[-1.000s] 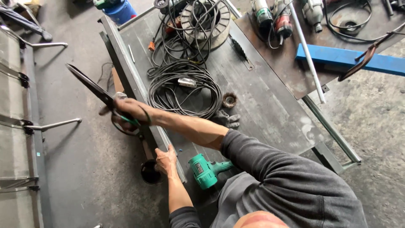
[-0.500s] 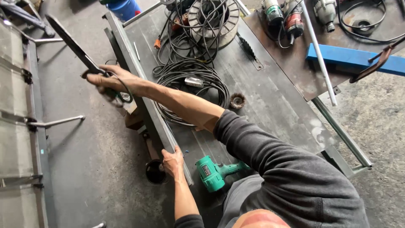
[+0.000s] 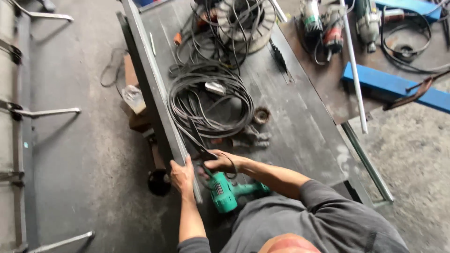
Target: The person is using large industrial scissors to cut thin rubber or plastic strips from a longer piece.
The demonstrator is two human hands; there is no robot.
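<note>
My left hand grips the near end of a long grey steel bar that runs along the left edge of the dark metal worktable. My right hand is closed on the handle of long black shears, whose blades lie on the tabletop pointing away over a coil of black cable. A green power drill lies just under my right wrist.
A wire spool, several power tools, a white rod and a small wire wheel lie on the table. A blue beam sits at the right. Metal frames line the left floor.
My right hand swung the shears back from out over the left floor onto the tabletop near the drill. My left hand kept its hold on the bar's end.
</note>
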